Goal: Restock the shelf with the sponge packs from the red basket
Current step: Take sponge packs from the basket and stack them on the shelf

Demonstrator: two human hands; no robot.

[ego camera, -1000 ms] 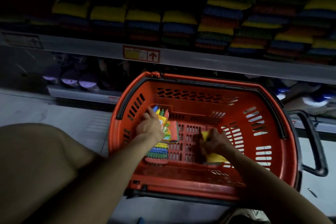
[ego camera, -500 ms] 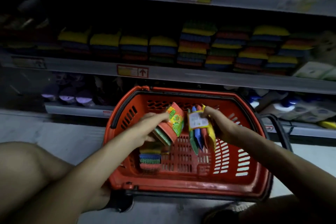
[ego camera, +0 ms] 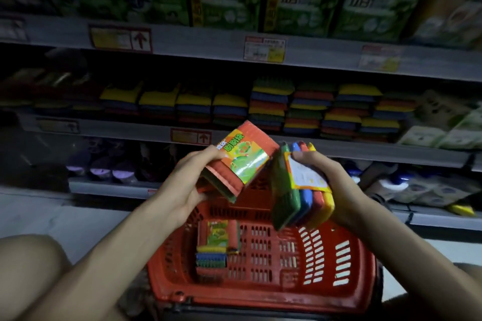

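Observation:
My left hand [ego camera: 186, 185] grips a sponge pack [ego camera: 240, 159] with a red top and a green label, tilted above the red basket [ego camera: 339, 263]. My right hand [ego camera: 328, 177] holds a second sponge pack [ego camera: 300, 203] on edge, showing green, blue, red and yellow sponges and a white back label. Both packs hang over the basket's far rim, close together. Two more sponge packs [ego camera: 217, 236] [ego camera: 211, 259] lie on the basket floor at the left. The sponge shelf [ego camera: 287, 138] behind carries rows of stacked coloured sponges [ego camera: 271, 104].
Green boxed goods [ego camera: 224, 0] fill the upper shelf. Purple items [ego camera: 104, 167] sit on the bottom shelf at left, white packs [ego camera: 427, 187] at right, pale packs [ego camera: 443, 130] right of the sponges. My knee [ego camera: 26, 263] is at lower left. The basket stands on a pale floor.
Both hands have lifted out of the basket, each with a sponge pack, and risen toward the shelves. The view has tilted upward, bringing the upper shelf into sight.

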